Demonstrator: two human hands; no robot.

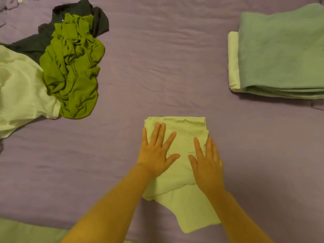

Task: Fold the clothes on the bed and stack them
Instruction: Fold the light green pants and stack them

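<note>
Both hands lay flat on a pale green garment (180, 172) spread on the purple bed (157, 67). The left hand (156, 155) had its fingers (157, 132) straight and fanned, pressing the cloth's left half; the right hand (206, 165) lay just beside it, fingers straight too, their tips reaching the garment's right edge. Neither hand held anything; they only pressed down. The garment was folded into a narrow strip: its far end sat just beyond the fingertips, and its near end trailed back under the wrists, loose and uneven, so I judged at least one more fold was due.

Well beyond the right hand's fingers, to the right, lay a folded stack (280, 55): a teal piece on top with a paler piece showing under its left edge. That looked like the finished part of the work.

Well to the left of the left hand's fingers was what remained: a crumpled olive garment (73, 67) lying on a dark garment (43, 41), and a white garment (19, 88) touching the olive one, all unfolded. By that count the task seemed somewhere near halfway, with the piece under the hands not yet stacked
</note>
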